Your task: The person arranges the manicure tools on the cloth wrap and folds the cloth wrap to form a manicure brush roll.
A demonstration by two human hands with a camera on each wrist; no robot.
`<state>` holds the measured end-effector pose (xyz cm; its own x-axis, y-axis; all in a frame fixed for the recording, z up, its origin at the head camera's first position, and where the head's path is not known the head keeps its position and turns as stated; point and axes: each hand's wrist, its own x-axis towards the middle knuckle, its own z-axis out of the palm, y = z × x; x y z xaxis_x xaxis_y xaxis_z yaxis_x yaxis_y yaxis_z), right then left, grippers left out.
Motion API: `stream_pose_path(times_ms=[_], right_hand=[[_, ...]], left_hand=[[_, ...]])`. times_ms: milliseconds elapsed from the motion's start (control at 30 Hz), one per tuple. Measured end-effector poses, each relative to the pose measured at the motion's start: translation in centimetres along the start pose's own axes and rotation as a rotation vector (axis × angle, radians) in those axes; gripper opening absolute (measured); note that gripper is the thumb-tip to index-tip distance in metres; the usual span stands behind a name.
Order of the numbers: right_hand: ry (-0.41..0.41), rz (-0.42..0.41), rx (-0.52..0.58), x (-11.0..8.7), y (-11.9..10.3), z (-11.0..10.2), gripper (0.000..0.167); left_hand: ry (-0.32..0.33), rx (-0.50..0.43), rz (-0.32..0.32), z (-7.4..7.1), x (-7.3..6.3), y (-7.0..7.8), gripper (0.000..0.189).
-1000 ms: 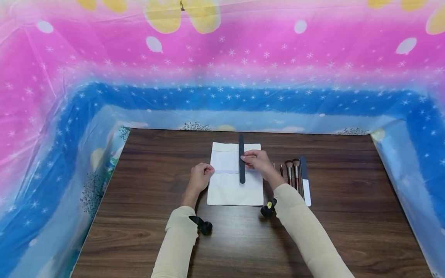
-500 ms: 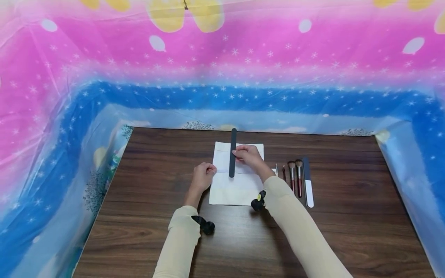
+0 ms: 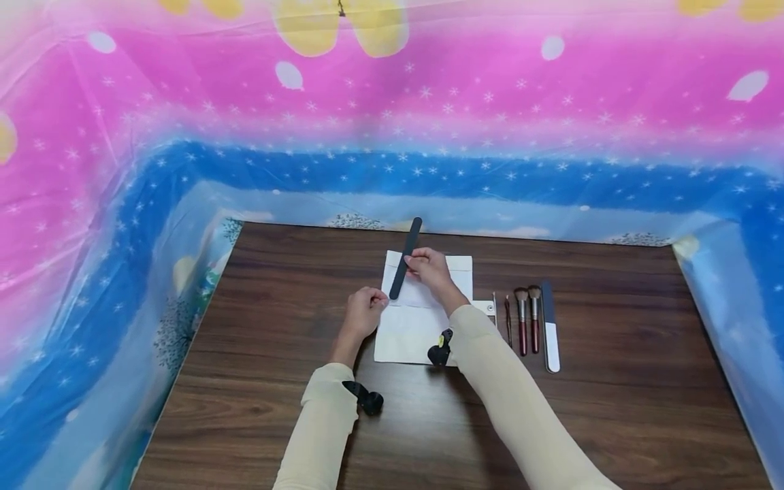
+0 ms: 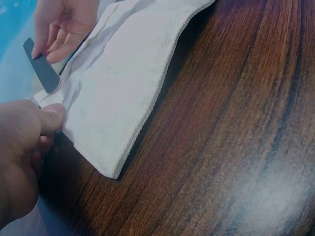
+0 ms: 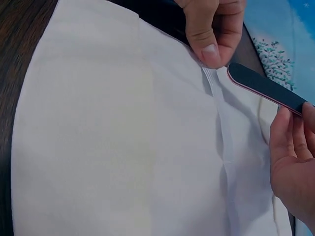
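A white fabric roll-up case (image 3: 404, 337) lies spread out on the table, with a thin elastic strip (image 5: 226, 152) running across its middle. My left hand (image 3: 363, 313) pinches the case's left edge where the strip ends, thumb on top in the left wrist view. Between thumb and fingers, my right hand (image 3: 431, 271) holds a dark nail file (image 3: 405, 260) with a reddish edge line. The file slants over the case's upper left part, its lower end close to the left fingertips. In the right wrist view that rounded end (image 5: 241, 73) sits just beside the strip.
Right of the case lie two makeup brushes (image 3: 522, 320), a slim dark tool (image 3: 508, 320), a thin stick (image 3: 494, 306) and a grey-and-white nail file (image 3: 551, 333). A snap-button tab (image 3: 484, 307) sticks out from the case's right side. Patterned cloth (image 3: 392, 170) walls the wooden table.
My right hand has carried the dark nail file leftward across the case, and the file has tilted from upright to slanting. The left hand keeps its pinch on the edge.
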<state>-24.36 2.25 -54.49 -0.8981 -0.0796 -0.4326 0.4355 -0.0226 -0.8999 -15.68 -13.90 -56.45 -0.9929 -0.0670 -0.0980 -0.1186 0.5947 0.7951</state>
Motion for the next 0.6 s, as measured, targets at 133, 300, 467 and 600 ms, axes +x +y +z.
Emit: stream_pose_path(times_ms=[133,300,467,600], right_hand=[[0.028,-0.005,0.017,0.1,0.3,0.3,0.017],[0.042,0.015,0.003,0.3,0.9,0.3,0.017],[0.032,0.037,0.014,0.4,1.4,0.2,0.014],[0.003,0.024,0.002,0.6,1.8,0.1,0.013]], left_hand=[[0.0,-0.007,0.007,-0.1,-0.1,0.1,0.012],[0.004,-0.005,0.008,0.0,-0.1,0.1,0.012],[0.004,-0.001,0.003,0.1,0.0,0.1,0.012],[-0.005,0.001,-0.023,0.1,-0.1,0.1,0.013]])
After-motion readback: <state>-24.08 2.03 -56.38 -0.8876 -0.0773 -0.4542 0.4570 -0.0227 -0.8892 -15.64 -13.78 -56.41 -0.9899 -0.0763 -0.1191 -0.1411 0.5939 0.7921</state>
